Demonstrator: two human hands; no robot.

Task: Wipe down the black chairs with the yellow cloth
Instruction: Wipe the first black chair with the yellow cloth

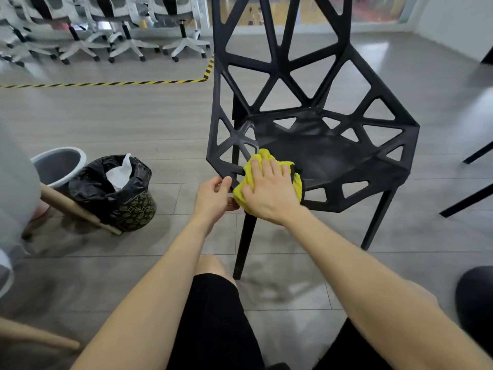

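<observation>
Yellow terry cloth (pixel 258 157), soft, bunches under the flat-fingered right hand (pixel 269 189) at 8 o'clock on the stiff, likely light black lattice plastic chair (pixel 333 156); left hand (pixel 214 196) grips its rim.

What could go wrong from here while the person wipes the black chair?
The right hand presses the yellow cloth flat at the seat corner of the black chair; the cloth may snag in the lattice holes. The left hand grips only the seat edge; on the glossy floor the chair might slide. The lined trash bin stands close and could be knocked.
</observation>
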